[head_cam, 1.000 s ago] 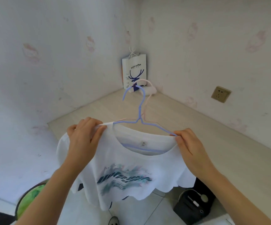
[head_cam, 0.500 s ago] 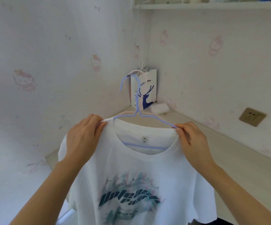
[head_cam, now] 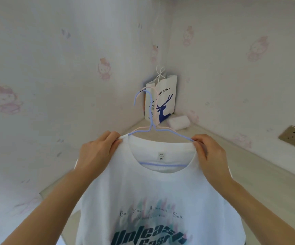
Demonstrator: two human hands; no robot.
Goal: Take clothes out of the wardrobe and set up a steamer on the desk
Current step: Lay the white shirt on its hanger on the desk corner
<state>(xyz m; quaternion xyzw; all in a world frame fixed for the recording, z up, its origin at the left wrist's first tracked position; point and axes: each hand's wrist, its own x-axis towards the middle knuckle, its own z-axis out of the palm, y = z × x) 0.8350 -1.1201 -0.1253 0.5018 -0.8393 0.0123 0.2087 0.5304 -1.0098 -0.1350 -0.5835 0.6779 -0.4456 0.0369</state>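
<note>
**Shirt held up on its hangers over the corner desk**

Pale wallpaper printed with faint pink cartoon cats covers both walls, which meet in a corner straight ahead. Below them runs a light wood-grain desk (head_cam: pixel 259 167), its surface stretching from the corner toward the right and toward the lower left, where its front edge shows. A white paper coffee bag (head_cam: pixel 164 101) with a blue deer print stands upright in the corner, and a small white folded cloth (head_cam: pixel 178 122) lies just beside it on the desk. A brass-coloured wall socket (head_cam: pixel 294 136) sits on the right wall, a little above the desk surface.

A white T-shirt (head_cam: pixel 161 195) with dark lettering on the chest hangs in the foreground on a blue wire hanger (head_cam: pixel 153 129), with a pink wire hanger (head_cam: pixel 144 127) nested against it; both hooks rise in front of the bag. The left hand (head_cam: pixel 97 152) is closed around the shirt's left shoulder, fingers curled over the fabric and the hanger arm. The right hand (head_cam: pixel 210 156) pinches the right shoulder at the collar seam, thumb and fingertips pressed together on cloth and wire.

Behind the shirt, the desk between the hands and the corner lies bare apart from the bag and cloth. The shirt's lower part runs out of view at the bottom.
</note>
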